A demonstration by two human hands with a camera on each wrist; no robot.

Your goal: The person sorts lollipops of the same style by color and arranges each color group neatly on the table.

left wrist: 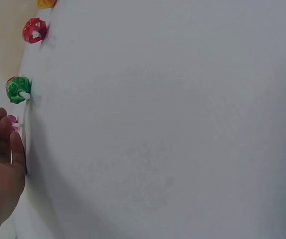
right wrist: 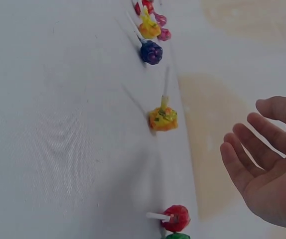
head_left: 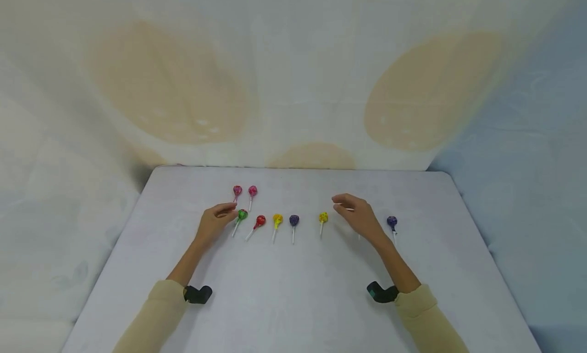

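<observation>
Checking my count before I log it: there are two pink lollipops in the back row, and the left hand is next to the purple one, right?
Not quite. In the head view the left hand is next to the green lollipop, not a purple one. The two pink lollipops do lie in the back row.

honestly there's nothing readable anywhere here, no words, brand names, numbers or signs on the lollipop wrappers point(head_left: 277, 219), the plain white worktop point(head_left: 302, 292) or the blotchy backdrop cloth point(head_left: 293, 78) behind it
</observation>
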